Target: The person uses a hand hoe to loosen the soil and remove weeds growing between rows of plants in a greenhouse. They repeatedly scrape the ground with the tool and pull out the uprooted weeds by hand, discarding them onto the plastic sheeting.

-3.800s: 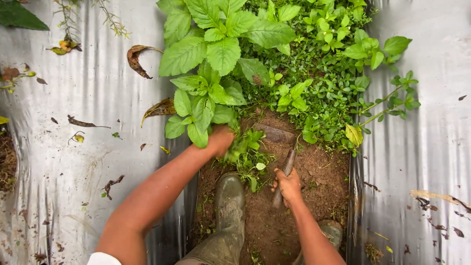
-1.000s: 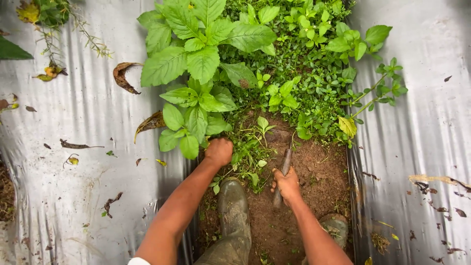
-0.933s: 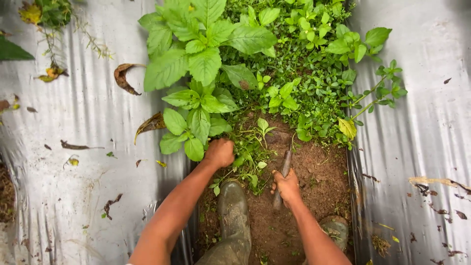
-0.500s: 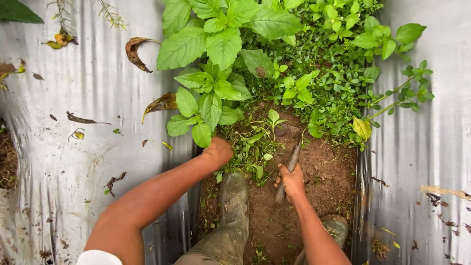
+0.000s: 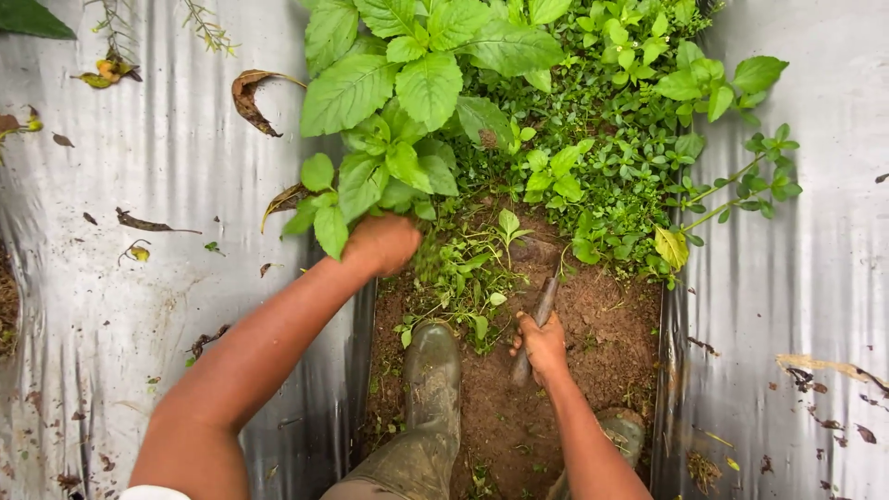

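A: Nearest the camera: two muddy rubber boots [image 5: 433, 370], planted on a strip of bare brown soil [image 5: 607, 343] between two sheets of silver plastic mulch [image 5: 139, 306].

B: Right hand [image 5: 542, 343]?

A: Closed around the handle of a narrow hand tool [image 5: 539, 315], blade angled up toward the weed edge, tip down at the soil just short of the green.

B: Left hand [image 5: 381, 243]?

A: Fisted at the base of a large broad-leaved weed [image 5: 398, 102], grip tight on its lower stems; fingers hidden under leaves.

B: Further out?

A: Low tufts of small weeds [image 5: 468, 273] between hand and boot, then a dense mat of ground cover [image 5: 611, 139] filling the row to the top edge.

B: Progress, judged from this?

A: Near strip mostly stripped to soil, a few sprigs left; big weed gripped but apparently rooted; far stretch of the row untouched. Early to middle stage, most green yet to come out.
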